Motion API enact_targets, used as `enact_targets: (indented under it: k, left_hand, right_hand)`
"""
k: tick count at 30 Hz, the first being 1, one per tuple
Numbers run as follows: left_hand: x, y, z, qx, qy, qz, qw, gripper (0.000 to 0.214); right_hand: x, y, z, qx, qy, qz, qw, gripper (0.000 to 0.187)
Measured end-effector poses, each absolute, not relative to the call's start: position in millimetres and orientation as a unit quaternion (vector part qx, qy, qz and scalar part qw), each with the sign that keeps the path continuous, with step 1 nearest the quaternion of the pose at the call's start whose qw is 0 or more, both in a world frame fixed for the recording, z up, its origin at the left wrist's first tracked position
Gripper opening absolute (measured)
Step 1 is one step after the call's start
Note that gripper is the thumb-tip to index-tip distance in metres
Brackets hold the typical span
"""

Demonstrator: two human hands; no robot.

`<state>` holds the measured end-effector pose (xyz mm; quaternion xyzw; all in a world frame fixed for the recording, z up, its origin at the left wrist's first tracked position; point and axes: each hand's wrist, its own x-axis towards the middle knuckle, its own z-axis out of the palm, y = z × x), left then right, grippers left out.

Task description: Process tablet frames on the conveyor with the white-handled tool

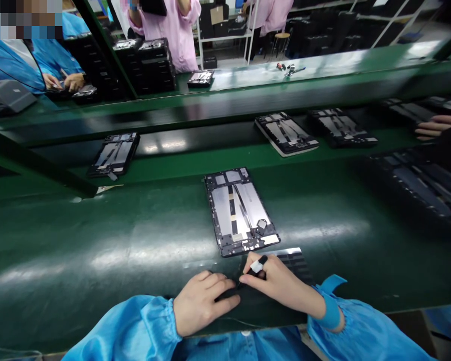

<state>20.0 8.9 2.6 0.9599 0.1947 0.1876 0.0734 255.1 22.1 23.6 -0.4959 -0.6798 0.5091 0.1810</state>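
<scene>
A tablet back housing (pixel 238 213) with its inside facing up lies on the green bench in front of me. Just below it, a clear sheet with dark strips (pixel 295 263) passes partly under my right hand. That hand (pixel 280 283) is closed in a pinch around a slim dark tool (pixel 262 260) with a white band; its tip points down-left, and its exact kind is unclear. My left hand (pixel 206 301) rests palm down on the bench beside the tip, fingers stretched out and thumb apart. A blue wrist band (pixel 329 308) circles my right wrist.
More tablet housings lie along the line behind: one at left (pixel 115 154), two at right (pixel 285 133) (pixel 342 128). A co-worker's hand (pixel 438 128) reaches in at far right. A green post (pixel 41 163) slants down at left. Stacked black trays (pixel 154 65) stand beyond.
</scene>
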Motion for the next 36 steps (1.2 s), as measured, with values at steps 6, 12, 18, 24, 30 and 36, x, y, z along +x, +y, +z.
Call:
enact_targets:
  k: [6,12,18,24,30,36]
  left_hand:
    - [20,9,3,0.958,0.197,0.190,0.081,0.023]
    - [21,8,4,0.958,0.197,0.190,0.084,0.024]
    - [22,10,8,0.946,0.235,0.201,0.098,0.024]
    - [21,39,7,0.925,0.284,0.250,0.036,0.021]
    - [17,47,2,0.923,0.286,0.256,0.024,0.018]
    - [18,45,-1,0.918,0.292,0.264,0.042,0.017]
  right_hand:
    - [255,22,22,-0.507,-0.671,0.512,0.177,0.014]
    - [257,21,12,-0.489,-0.615,0.573,0.233,0.017]
    - [272,53,28,-0.484,-0.535,0.615,0.319,0.029]
    - [262,100,41,-0.463,-0.538,0.660,0.247,0.039]
    - [250,114,33,-0.451,-0.552,0.677,0.183,0.037]
    - [247,114,35,-0.470,-0.557,0.663,0.170,0.029]
